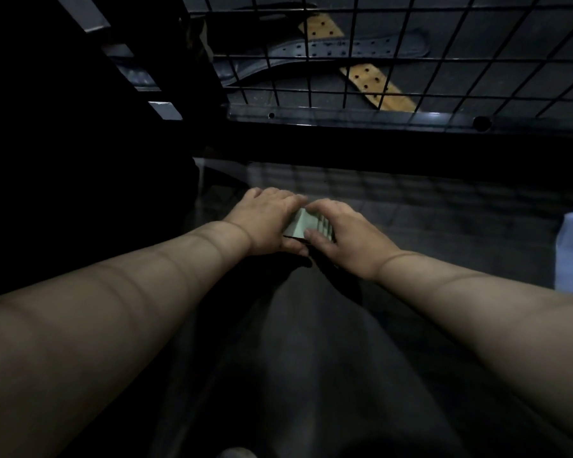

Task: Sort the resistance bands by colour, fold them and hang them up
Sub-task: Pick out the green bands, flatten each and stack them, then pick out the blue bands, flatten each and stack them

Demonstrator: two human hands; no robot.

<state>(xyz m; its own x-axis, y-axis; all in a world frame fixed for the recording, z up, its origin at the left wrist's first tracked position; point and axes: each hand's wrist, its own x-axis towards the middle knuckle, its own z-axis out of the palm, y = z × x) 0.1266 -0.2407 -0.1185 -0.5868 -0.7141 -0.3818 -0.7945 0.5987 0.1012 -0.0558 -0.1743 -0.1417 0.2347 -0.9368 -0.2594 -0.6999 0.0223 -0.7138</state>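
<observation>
Lying at the centre of the frame, the pale green band (306, 223) is gripped between the left hand (266, 223) and the right hand (344, 238), both curled over it and equally near; its long axis cannot be told.

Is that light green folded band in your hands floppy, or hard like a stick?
Probably floppy: the pale green folded resistance band shows several thin stacked layers, so it bends easily. It seems light, since it is small between the left hand and right hand. It may spring open if let go, as both hands pinch it.
</observation>
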